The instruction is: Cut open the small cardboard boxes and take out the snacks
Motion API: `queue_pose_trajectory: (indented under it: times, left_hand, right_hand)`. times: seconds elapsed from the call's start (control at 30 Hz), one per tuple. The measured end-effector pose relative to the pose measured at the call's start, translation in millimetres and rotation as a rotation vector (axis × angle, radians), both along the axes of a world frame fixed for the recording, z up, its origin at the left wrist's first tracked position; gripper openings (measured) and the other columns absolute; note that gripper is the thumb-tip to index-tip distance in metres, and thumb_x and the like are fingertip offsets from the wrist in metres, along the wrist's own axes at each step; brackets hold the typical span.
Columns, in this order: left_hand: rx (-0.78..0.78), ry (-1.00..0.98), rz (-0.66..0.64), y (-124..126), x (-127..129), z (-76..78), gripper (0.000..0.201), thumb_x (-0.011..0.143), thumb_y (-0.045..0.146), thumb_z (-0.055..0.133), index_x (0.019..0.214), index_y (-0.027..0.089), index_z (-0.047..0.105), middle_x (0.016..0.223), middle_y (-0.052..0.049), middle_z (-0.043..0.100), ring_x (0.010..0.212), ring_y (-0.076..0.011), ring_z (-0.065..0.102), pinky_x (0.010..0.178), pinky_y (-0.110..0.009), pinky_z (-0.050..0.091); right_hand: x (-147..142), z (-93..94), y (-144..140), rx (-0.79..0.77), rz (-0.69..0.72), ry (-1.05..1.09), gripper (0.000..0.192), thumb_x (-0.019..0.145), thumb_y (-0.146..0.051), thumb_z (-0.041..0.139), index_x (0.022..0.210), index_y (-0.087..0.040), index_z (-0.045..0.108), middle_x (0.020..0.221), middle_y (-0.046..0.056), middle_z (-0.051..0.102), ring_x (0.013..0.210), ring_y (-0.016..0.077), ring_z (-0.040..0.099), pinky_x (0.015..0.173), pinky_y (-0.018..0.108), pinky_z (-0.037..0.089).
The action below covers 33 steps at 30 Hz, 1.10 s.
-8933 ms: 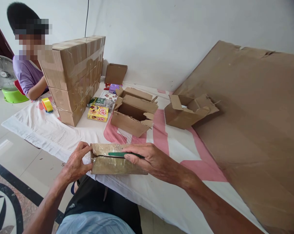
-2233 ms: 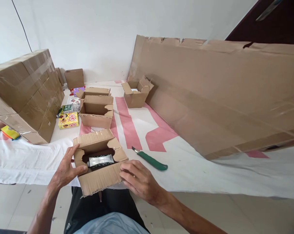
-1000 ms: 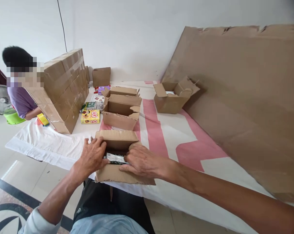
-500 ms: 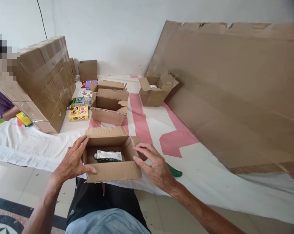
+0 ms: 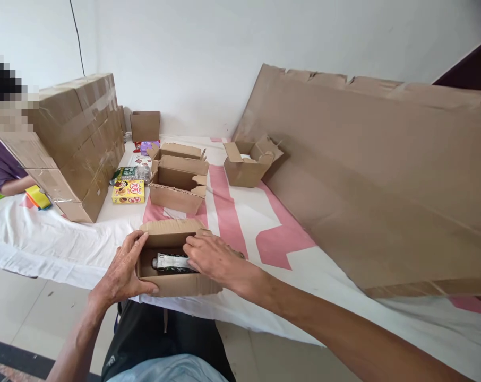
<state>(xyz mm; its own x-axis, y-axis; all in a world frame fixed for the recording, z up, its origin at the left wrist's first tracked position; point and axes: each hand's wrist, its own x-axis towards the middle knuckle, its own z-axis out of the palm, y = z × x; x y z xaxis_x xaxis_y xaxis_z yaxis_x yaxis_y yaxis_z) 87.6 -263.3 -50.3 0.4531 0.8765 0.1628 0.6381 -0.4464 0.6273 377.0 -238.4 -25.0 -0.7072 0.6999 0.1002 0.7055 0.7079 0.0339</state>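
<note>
The right hand point(image 5: 209, 258), fingers curled, hides one end of the capped pack point(image 5: 169, 262) inside the open box point(image 5: 180, 286), its grip unclear; the left hand point(image 5: 123, 269), thumb spread, clasps the box's left end. Beneath the box lies pink-and-white cloth point(image 5: 280, 244); beyond, a white wall point(image 5: 185, 58).

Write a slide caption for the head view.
Left hand holds the left end of an open cardboard box, right hand over one end of the capped pack inside.

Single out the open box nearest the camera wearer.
The cardboard box at the near edge of the cloth-covered table, with a capped pack lying inside. The other open boxes stand farther back, toward the wall.
</note>
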Motion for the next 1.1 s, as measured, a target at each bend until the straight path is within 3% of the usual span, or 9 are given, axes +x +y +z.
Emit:
queue_pose_trajectory:
  times: [0.13, 0.23, 0.43, 0.73, 0.9, 1.1]
  left_hand:
    - [0.028, 0.002, 0.016, -9, -1, -1.7, 0.146, 0.056, 0.031, 0.105, 0.173, 0.038, 0.017, 0.169, -0.018, 0.030, 0.156, -0.0458, 0.037, 0.123, -0.066, 0.041]
    - [0.016, 0.007, 0.017, -10, -3, -2.1, 0.147, 0.055, 0.033, 0.106, 0.172, 0.038, 0.017, 0.169, -0.019, 0.030, 0.156, -0.0471, 0.036, 0.121, -0.067, 0.041]
    - [-0.012, -0.026, 0.022, 0, -4, -3.6, 0.141, 0.055, 0.032, 0.105, 0.171, 0.035, 0.025, 0.168, -0.019, 0.033, 0.154, -0.0461, 0.039, 0.122, -0.065, 0.042]
    - [-0.043, -0.014, -0.025, 17, -17, 9.1, 0.142, 0.055, 0.026, 0.103, 0.172, 0.035, 0.023, 0.164, -0.016, 0.039, 0.151, -0.0428, 0.044, 0.123, -0.062, 0.041]
    - [-0.069, -0.017, 0.011, 15, -25, 5.0, 0.142, 0.055, 0.027, 0.103, 0.172, 0.035, 0.023, 0.168, -0.016, 0.034, 0.155, -0.0437, 0.039, 0.126, -0.063, 0.037]
    - [-0.074, -0.044, 0.026, 12, -27, -1.6, 0.142, 0.057, 0.030, 0.103, 0.173, 0.035, 0.021, 0.173, -0.018, 0.029, 0.158, -0.0460, 0.034, 0.128, -0.069, 0.030]
  right_hand:
    - [-26, -17.6, 6, -0.003, 0.089, -0.097, 0.025, 0.097, -0.004, 0.057, 0.112, -0.018, 0.071, 0.106, 0.012, 0.072, 0.098, 0.0293, 0.068, 0.088, 0.043, 0.052]
    - [-30, -19.1, 16, -0.133, 0.165, -0.089, 0.018, 0.098, -0.012, 0.062, 0.112, -0.018, 0.072, 0.115, 0.013, 0.072, 0.107, 0.0303, 0.069, 0.090, 0.042, 0.053]
    - [-22, -2.2, 43, -0.465, -0.056, -0.332, 0.020, 0.085, -0.020, 0.077, 0.103, -0.012, 0.079, 0.110, 0.020, 0.078, 0.105, 0.0349, 0.075, 0.088, 0.038, 0.055]
    - [-50, -14.1, 40, -0.525, 0.003, -0.340, 0.034, 0.093, -0.009, 0.061, 0.124, -0.007, 0.076, 0.123, 0.023, 0.078, 0.116, 0.0378, 0.075, 0.096, 0.044, 0.057]
    - [-64, -19.7, 38, -0.532, -0.013, -0.298, 0.035, 0.094, -0.004, 0.056, 0.125, -0.005, 0.074, 0.122, 0.027, 0.078, 0.113, 0.0378, 0.077, 0.093, 0.044, 0.058]
    - [-60, -7.2, 35, -0.547, -0.052, -0.211, 0.044, 0.085, -0.011, 0.073, 0.128, -0.010, 0.070, 0.127, 0.023, 0.076, 0.119, 0.0361, 0.074, 0.094, 0.039, 0.055]
